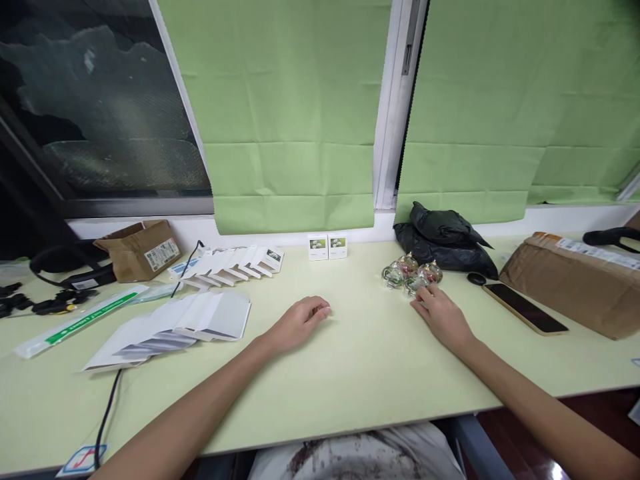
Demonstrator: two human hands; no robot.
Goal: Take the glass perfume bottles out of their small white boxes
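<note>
My left hand [299, 325] rests on the pale table with its fingers loosely bent. A small gap shows between thumb and forefinger, and nothing is seen in it. Over at the right, my right hand [443, 319] has its fingertips closed at the near edge of a small cluster of shiny round baubles [406, 267]. Some of these are clear with green inside, others reddish with gold caps. The fingertips partly cover the nearest clear bauble [413, 285]. Two small white boxes [327, 247] with a picture on the front stand side by side near the wall.
Leaning white cartons [240, 261] form a row at left, with flattened white ones [200, 317] in front. An open brown box [145, 250] stands behind. On the right lie a black plastic bag [445, 237], a phone [525, 309] and a brown parcel [575, 280].
</note>
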